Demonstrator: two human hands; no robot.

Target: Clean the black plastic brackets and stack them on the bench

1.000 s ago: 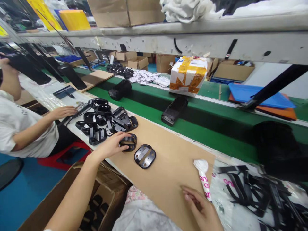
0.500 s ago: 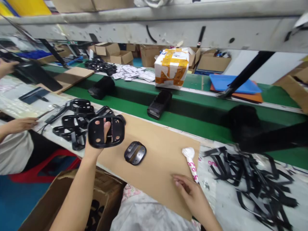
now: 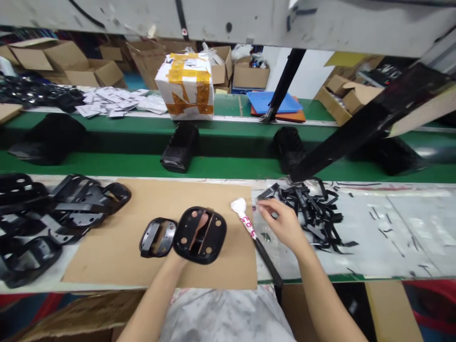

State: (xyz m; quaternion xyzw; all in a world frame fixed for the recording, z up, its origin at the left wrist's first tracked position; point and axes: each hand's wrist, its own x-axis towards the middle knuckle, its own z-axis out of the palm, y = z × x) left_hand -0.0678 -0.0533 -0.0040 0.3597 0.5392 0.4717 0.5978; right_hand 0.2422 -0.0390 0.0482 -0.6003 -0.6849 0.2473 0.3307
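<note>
My left hand (image 3: 179, 260) is closed on a black plastic plate (image 3: 185, 233), a rounded square with round holes and a central slot through which a finger shows. Most of that hand is hidden behind the plate. A second such plate (image 3: 146, 239) lies on the brown cardboard sheet (image 3: 228, 270), just left of the held one. My right hand (image 3: 285, 223) is over the left edge of a heap of black strips (image 3: 318, 209), its thumb and fingers apart with nothing visible in them. Between my hands lies a black-handled tool (image 3: 267, 261), its head wrapped in white.
More black plates (image 3: 81, 219) are heaped at the left. Behind the bench runs a green conveyor (image 3: 228, 164) carrying black box-shaped items (image 3: 180, 149). A taped white box (image 3: 185, 90) stands beyond it. A slanting black post (image 3: 342, 133) crosses at the right, below a grey overhead beam (image 3: 228, 14).
My view has swung right. My left hand has brought the plate from the heap at the left to over the cardboard. My right hand has moved forward to the strips.
</note>
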